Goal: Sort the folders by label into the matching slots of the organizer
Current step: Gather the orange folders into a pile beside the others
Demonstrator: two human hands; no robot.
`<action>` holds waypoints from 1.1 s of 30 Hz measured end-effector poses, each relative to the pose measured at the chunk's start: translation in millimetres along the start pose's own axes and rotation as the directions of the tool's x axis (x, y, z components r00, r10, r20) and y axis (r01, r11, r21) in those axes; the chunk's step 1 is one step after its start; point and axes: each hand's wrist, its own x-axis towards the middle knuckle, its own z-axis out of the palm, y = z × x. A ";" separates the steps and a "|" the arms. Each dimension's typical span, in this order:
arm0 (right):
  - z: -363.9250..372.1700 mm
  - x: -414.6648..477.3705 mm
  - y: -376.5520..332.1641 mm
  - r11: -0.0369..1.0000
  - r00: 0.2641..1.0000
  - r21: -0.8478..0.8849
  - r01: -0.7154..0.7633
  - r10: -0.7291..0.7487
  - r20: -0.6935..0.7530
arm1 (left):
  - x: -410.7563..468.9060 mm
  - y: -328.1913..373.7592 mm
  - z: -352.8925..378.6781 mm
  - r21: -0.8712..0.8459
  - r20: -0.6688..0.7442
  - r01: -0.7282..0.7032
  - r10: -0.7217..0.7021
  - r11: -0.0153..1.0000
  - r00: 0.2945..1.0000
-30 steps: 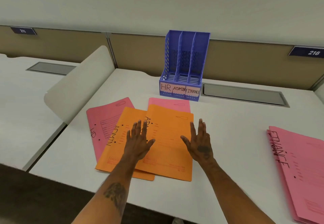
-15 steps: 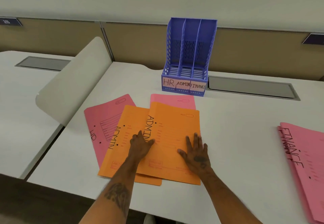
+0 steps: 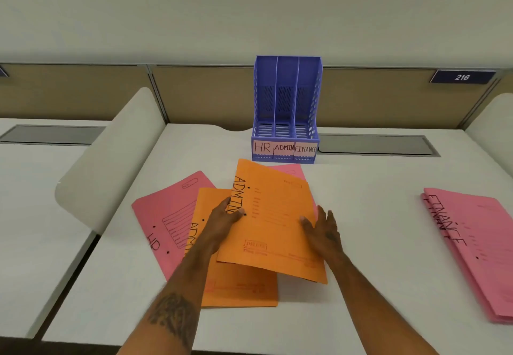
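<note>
Left hand [image 3: 222, 217] pinches the left edge of the top orange ADMIN folder [image 3: 273, 221], thumb on the lettering, fingers tucked under. Right hand [image 3: 323, 229] grips its right edge, fingers partly spread. The folder is tilted up off the pile — far edge raised, pointing toward the organizer [image 3: 286, 110].

Under it lies a second orange ADMIN folder [image 3: 238, 285] near the front edge of the tabletop [image 3: 374, 215], a pink HR folder [image 3: 166, 221] to its left, and another pink folder [image 3: 291, 171] peeking out behind, label hidden. A stack of pink FINANCE folders [image 3: 472, 243] sits at the right edge.

All three slots — HR, ADMIN, FINANCE — look empty at the back edge. Nothing filed yet; this looks like the first folder, bound for the middle slot.
</note>
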 end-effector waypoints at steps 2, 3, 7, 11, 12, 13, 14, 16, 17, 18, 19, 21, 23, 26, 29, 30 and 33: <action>-11.9 3.4 -11.8 0.952 0.997 0.296 -0.080 0.077 0.020 | -2.5 10.4 -12.8 -0.036 0.033 -0.046 0.047 0.998 0.998; -16.6 4.6 -16.3 0.895 0.993 0.429 -0.121 0.105 0.061 | -3.5 14.1 -18.3 -0.057 0.046 -0.054 0.056 0.997 0.997; -28.7 -4.4 -30.8 0.665 0.959 0.707 -0.241 0.053 0.277 | -12.6 22.8 -32.2 -0.139 0.087 -0.041 0.053 0.990 0.995; -25.4 -11.6 -39.8 0.536 0.935 0.810 -0.237 -0.103 0.341 | -26.2 24.9 -39.2 -0.169 0.151 -0.029 0.055 0.985 0.987; -22.6 -12.2 -41.1 0.515 0.932 0.827 -0.226 -0.134 0.338 | -29.6 24.3 -40.2 -0.175 0.155 -0.016 0.044 0.985 0.987; -20.0 -13.4 -42.5 0.503 0.932 0.838 -0.210 -0.156 0.326 | -31.9 22.6 -41.0 -0.193 0.165 -0.004 0.037 0.981 0.986; -17.7 -14.4 -43.3 0.498 0.936 0.845 -0.194 -0.164 0.312 | -33.1 21.0 -42.2 -0.209 0.182 0.011 0.028 0.978 0.983; -17.3 -16.6 -44.9 0.501 0.943 0.849 -0.170 -0.168 0.288 | -32.4 15.5 -45.9 -0.204 0.208 0.044 -0.001 0.978 0.978; -19.7 -17.9 -45.5 0.510 0.945 0.845 -0.158 -0.169 0.279 | -29.6 10.0 -48.8 -0.172 0.188 0.046 -0.013 0.984 0.982; -22.3 -16.9 -44.5 0.528 0.946 0.836 -0.150 -0.169 0.277 | -26.4 4.9 -51.6 -0.127 0.128 0.042 -0.025 0.991 0.991; -25.6 -15.4 -42.7 0.548 0.946 0.824 -0.145 -0.168 0.277 | -20.6 -2.5 -54.7 -0.066 0.041 0.046 -0.043 0.997 0.998; -32.4 -12.2 -38.7 0.562 0.945 0.814 -0.143 -0.166 0.281 | -6.8 -20.5 -61.3 0.095 -0.163 0.090 -0.074 0.991 0.984; -39.0 -11.3 -35.8 0.555 0.951 0.818 -0.148 -0.148 0.273 | 2.6 -37.5 -67.0 0.305 -0.342 0.222 -0.111 0.926 0.933; -46.2 -13.0 -28.7 0.538 0.959 0.831 -0.146 -0.131 0.253 | 3.4 -57.9 -68.6 0.523 -0.412 0.402 -0.190 0.751 0.891; -51.0 -14.1 -21.6 0.543 0.964 0.827 -0.146 -0.109 0.242 | -3.5 -71.2 -62.6 0.636 -0.396 0.408 -0.176 0.655 0.901; -51.6 -14.8 -19.8 0.546 0.966 0.825 -0.147 -0.101 0.238 | -5.6 -75.5 -60.2 0.678 -0.388 0.389 -0.145 0.624 0.910; -52.4 -17.5 -16.7 0.558 0.968 0.817 -0.146 -0.088 0.233 | -8.4 -79.8 -55.1 0.657 -0.400 0.367 -0.108 0.659 0.910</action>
